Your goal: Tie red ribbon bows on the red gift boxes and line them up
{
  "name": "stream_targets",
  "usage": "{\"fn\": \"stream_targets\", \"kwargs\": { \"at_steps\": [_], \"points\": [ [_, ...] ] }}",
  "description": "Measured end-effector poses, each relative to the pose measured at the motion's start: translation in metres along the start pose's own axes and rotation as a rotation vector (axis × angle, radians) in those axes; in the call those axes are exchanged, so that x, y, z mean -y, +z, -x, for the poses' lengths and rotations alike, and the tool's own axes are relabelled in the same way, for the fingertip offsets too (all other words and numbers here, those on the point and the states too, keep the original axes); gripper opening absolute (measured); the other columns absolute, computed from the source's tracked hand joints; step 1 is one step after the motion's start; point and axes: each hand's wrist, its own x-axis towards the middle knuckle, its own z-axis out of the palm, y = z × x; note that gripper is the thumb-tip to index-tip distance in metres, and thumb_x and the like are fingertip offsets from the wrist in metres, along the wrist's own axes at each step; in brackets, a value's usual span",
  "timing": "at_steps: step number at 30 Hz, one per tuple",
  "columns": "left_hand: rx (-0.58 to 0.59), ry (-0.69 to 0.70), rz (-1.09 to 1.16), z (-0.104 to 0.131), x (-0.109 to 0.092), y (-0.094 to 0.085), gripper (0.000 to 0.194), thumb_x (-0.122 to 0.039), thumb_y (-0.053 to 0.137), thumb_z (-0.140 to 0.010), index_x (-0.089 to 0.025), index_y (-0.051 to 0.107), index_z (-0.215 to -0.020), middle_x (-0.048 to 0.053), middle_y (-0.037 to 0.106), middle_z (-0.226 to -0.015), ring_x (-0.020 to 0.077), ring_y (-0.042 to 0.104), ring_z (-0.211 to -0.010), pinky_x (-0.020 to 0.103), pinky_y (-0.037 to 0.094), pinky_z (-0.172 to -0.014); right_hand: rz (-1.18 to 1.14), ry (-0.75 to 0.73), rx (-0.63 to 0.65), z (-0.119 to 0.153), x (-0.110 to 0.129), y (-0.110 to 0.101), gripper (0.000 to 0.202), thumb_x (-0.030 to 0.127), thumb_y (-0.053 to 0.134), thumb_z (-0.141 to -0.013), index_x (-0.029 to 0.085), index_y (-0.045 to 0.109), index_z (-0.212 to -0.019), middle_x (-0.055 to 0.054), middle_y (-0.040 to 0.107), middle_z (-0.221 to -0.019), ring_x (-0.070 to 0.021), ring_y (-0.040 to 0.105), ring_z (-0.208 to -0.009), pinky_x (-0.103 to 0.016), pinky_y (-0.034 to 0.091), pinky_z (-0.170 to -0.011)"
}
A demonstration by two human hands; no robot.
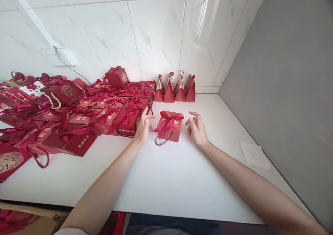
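Note:
A small red gift box [173,132] with a dark pink ribbon bow on top stands on the white table [166,179], its cord handle hanging down at the front left. My left hand [144,125] is just left of the box, fingers apart and holding nothing, close to the piled boxes. On the box's other side, my right hand [197,128] hovers with slightly curled, parted fingers, also with nothing in it. Neither hand touches the box.
Many red ribboned boxes [80,118] are massed on the left. Several triangular red boxes [169,92] stand against the tiled wall. A white tissue [255,155] lies at the right, beside a grey partition [286,89]. A cardboard carton [44,224] is at the lower left.

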Motion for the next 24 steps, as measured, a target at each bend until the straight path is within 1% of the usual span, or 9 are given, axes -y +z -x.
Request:
{"fn": "stream_targets", "kwargs": {
  "at_steps": [2,6,8,11,14,16,18,22,24],
  "points": [
    [-0.068,0.06,-0.008,0.001,-0.005,0.0,0.079,-0.074,0.019,-0.087,-0.025,0.027,-0.149,0.012,0.056,-0.123,0.0158,0.056,-0.069,0.035,0.05,-0.071,-0.026,0.01,0.027,0.001,0.0,0.001,0.044,0.057,0.039,-0.096,0.028,0.039,-0.129,-0.001,0.062,-0.091,-0.0114,0.051,-0.045,-0.029,0.045,-0.049],
    [-0.088,0.16,-0.084,0.008,-0.029,0.002,0.063,-0.062,0.03,-0.092,-0.024,0.041,-0.141,0.013,0.045,-0.137,0.0246,0.055,-0.104,0.037,0.047,-0.087,-0.049,0.007,0.055,0.001,-0.002,0.002,0.045,0.058,0.04,-0.095,0.028,0.039,-0.129,-0.003,0.062,-0.098,-0.0128,0.056,-0.051,-0.03,0.05,-0.054],
    [-0.003,0.19,-0.122,0.008,-0.047,0.002,0.054,-0.054,0.04,-0.093,-0.025,0.046,-0.137,0.011,0.041,-0.143,0.0281,0.048,-0.122,0.038,0.044,-0.097,-0.055,0.006,0.052,0.0,-0.004,0.002,0.046,0.058,0.04,-0.094,0.028,0.039,-0.129,-0.004,0.062,-0.101,-0.013,0.056,-0.052,-0.03,0.051,-0.054],
    [0.155,0.23,-0.206,0.0,-0.078,0.004,0.047,-0.047,0.054,-0.089,-0.028,0.051,-0.132,0.007,0.045,-0.143,0.0282,0.039,-0.133,0.041,0.033,-0.111,-0.074,0.022,0.038,-0.002,-0.006,0.001,0.047,0.06,0.04,-0.093,0.028,0.04,-0.128,-0.005,0.062,-0.105,-0.0132,0.057,-0.053,-0.029,0.05,-0.051],
    [0.323,0.231,-0.237,-0.016,-0.104,0.01,0.06,-0.045,0.072,-0.076,-0.029,0.053,-0.13,0.006,0.047,-0.142,0.03,0.034,-0.138,0.043,0.026,-0.115,-0.089,0.044,0.032,-0.004,-0.008,0.0,0.048,0.061,0.04,-0.092,0.028,0.04,-0.128,-0.005,0.061,-0.106,-0.013,0.058,-0.053,-0.029,0.049,-0.047],
    [0.422,0.163,-0.18,-0.028,-0.111,0.017,0.07,-0.041,0.083,-0.062,-0.026,0.058,-0.125,0.009,0.048,-0.141,0.0337,0.031,-0.141,0.045,0.025,-0.116,-0.096,0.047,0.031,-0.005,-0.009,0.0,0.049,0.061,0.04,-0.092,0.028,0.04,-0.127,-0.005,0.06,-0.107,-0.0129,0.059,-0.053,-0.028,0.048,-0.046],
    [0.463,0.023,-0.089,-0.04,-0.108,0.024,0.064,-0.037,0.085,-0.056,-0.022,0.064,-0.115,0.013,0.055,-0.133,0.0367,0.035,-0.139,0.046,0.029,-0.114,-0.095,0.041,0.03,-0.005,-0.009,-0.001,0.049,0.061,0.04,-0.092,0.027,0.039,-0.128,-0.006,0.06,-0.108,-0.0128,0.059,-0.054,-0.028,0.048,-0.045],
    [0.41,-0.281,0.06,-0.053,-0.1,0.023,0.04,-0.037,0.078,-0.066,-0.02,0.067,-0.101,0.014,0.064,-0.115,0.0389,0.052,-0.125,0.046,0.046,-0.101,-0.078,0.023,0.032,-0.004,-0.01,-0.002,0.05,0.06,0.041,-0.091,0.026,0.038,-0.128,-0.006,0.059,-0.108,-0.0118,0.059,-0.054,-0.026,0.047,-0.045],
    [0.361,-0.337,0.151,-0.052,-0.113,0.012,0.037,-0.033,0.077,-0.069,-0.019,0.067,-0.102,0.012,0.065,-0.115,0.0381,0.055,-0.123,0.044,0.049,-0.098,-0.069,0.024,0.033,-0.004,-0.011,-0.003,0.05,0.06,0.043,-0.091,0.026,0.039,-0.127,-0.005,0.059,-0.107,-0.0112,0.059,-0.053,-0.025,0.047,-0.043]
  ]
}}
